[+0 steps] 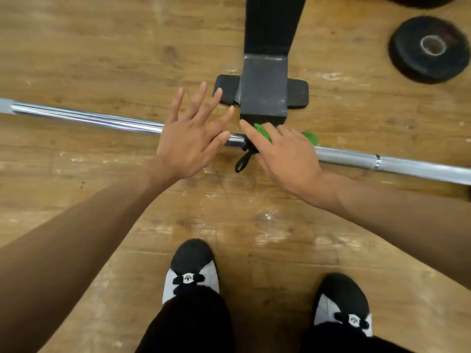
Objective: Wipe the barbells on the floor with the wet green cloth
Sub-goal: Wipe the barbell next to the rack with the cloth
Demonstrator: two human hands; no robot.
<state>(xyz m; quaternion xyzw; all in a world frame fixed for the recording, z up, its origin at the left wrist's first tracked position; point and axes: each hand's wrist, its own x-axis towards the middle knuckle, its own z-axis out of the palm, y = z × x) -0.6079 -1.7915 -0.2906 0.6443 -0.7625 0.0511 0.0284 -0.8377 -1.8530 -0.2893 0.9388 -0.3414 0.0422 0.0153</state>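
R hand [285, 154] lies over the green cloth [262, 132], holding it down on the barbell [89, 118] near mid-bar. Its index finger is straight and the other fingers bend over the cloth, w/ green poking out on both sides. Can't tell if they wrap right round the bar. L hand [188, 146] is wide open, fingers spread, holding nothing. It hovers over or lightly rests on the bar just left of the cloth; can't tell which. The bar lies across the wooden floor [102, 59], chrome end to the person's left, duller sleeve to the right.

Risks as I see it:
- A black strap [243, 160] loops round the bar right by the cloth. Wiping leftward could snag the cloth or bunch it up.
- The dark metal stand foot [263, 93] sits just behind the bar, so knuckles could knock it on a fast stroke.
- The bar is round and loose on the floor. One-sided pressure could roll it, prob. toward the shoes [192, 268], unless L hand steadies it.
- A wet cloth may leave the floor slick underfoot.
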